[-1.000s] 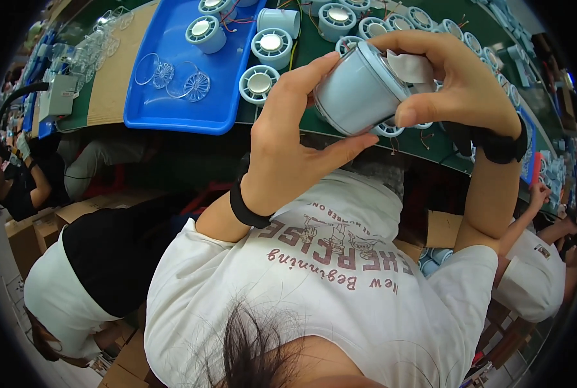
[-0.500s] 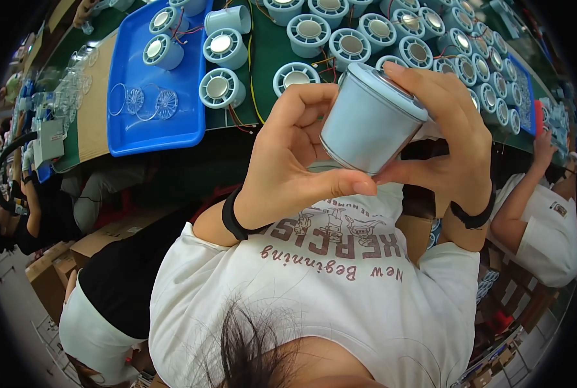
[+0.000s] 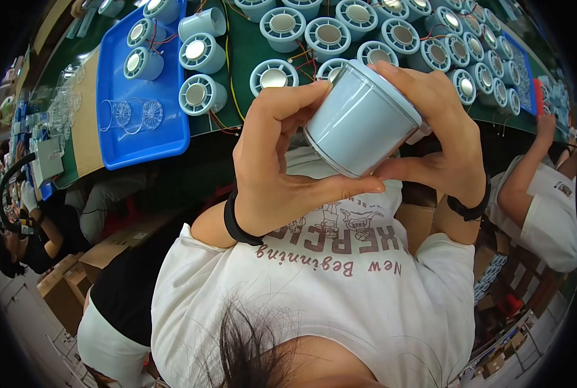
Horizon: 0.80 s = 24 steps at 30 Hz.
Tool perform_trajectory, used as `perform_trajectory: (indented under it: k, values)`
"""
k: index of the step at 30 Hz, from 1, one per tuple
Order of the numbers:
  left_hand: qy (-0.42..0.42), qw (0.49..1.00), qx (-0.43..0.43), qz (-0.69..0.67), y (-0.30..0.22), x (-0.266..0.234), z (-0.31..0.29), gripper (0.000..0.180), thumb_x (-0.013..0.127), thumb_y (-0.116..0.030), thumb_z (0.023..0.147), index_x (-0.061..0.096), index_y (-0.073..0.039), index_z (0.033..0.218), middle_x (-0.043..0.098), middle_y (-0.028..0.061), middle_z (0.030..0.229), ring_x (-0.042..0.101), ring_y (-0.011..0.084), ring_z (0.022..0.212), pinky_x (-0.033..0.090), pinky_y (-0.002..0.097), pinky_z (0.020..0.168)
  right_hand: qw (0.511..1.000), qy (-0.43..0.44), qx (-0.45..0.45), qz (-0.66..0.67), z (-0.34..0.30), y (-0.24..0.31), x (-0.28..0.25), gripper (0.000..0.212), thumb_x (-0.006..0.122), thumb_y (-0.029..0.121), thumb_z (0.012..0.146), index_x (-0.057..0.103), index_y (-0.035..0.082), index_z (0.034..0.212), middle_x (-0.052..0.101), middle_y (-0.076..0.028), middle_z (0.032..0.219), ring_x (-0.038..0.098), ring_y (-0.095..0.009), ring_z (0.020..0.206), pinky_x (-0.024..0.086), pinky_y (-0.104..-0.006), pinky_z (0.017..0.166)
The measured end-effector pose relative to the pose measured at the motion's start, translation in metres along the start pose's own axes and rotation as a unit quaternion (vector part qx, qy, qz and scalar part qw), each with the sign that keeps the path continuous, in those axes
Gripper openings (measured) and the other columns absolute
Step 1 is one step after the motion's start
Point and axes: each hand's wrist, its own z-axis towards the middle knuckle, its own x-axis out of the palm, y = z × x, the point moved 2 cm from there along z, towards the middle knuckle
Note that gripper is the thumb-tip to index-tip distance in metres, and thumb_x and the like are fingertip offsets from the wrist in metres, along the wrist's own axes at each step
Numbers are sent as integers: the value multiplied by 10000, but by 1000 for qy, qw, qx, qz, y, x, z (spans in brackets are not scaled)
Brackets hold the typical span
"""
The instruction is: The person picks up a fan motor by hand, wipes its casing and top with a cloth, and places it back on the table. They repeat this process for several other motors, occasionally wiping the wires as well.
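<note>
Between my two hands, a light-blue cylindrical housing (image 3: 363,123) is held up at a tilt above my lap. A glossy, see-through layer seems to surround it, with a clear rim at its lower end. My left hand (image 3: 272,161) is closed on its left side, thumb stretched along the lower rim and fingers bent near the upper left edge. From the other side, my right hand (image 3: 447,132) grips it, fingertips over the upper end and thumb at the lower rim. The fingertips behind the housing are hidden.
Many similar blue housings (image 3: 328,33) with round metal discs and thin wires stand on the green table (image 3: 240,90). To the left, a blue tray (image 3: 145,154) holds several housings and two clear plastic cups (image 3: 133,115). Co-workers sit at both sides; one's forearm (image 3: 539,145) is at right.
The view has shifted, so the tray and table items sit farther left. The housing stays in both hands, slightly left of before and a little larger in view.
</note>
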Motion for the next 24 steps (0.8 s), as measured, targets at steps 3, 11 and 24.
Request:
perform_trajectory:
  k: [3, 11, 24]
  values:
    - [-38, 998, 42, 11, 0, 1, -3, 895, 948, -227, 545, 464, 40, 1248, 565, 129, 1116, 613, 182, 988, 521, 309, 854, 999, -18, -14, 48, -3, -5, 9, 914, 841, 400, 604, 492, -47, 1321, 598, -154, 1251, 568, -228, 914, 464, -308, 755]
    - [-95, 964, 171, 178, 6, -3, 1, 748, 899, -134, 570, 541, -31, 1219, 592, 149, 1129, 606, 248, 928, 529, 317, 791, 991, 76, 97, 50, -8, -3, -5, 1047, 610, 717, 733, 389, -68, 1391, 552, -190, 1297, 566, -245, 1075, 453, -310, 857]
    - [-121, 907, 309, 258, 14, 13, -3, 658, 767, -87, 721, 469, -198, 1298, 607, 109, 1184, 550, 327, 1041, 538, 317, 817, 936, 23, 214, 279, -3, -1, 12, 1032, 831, 517, 635, 399, -62, 1372, 506, -147, 1347, 499, -200, 1218, 390, -303, 1001]
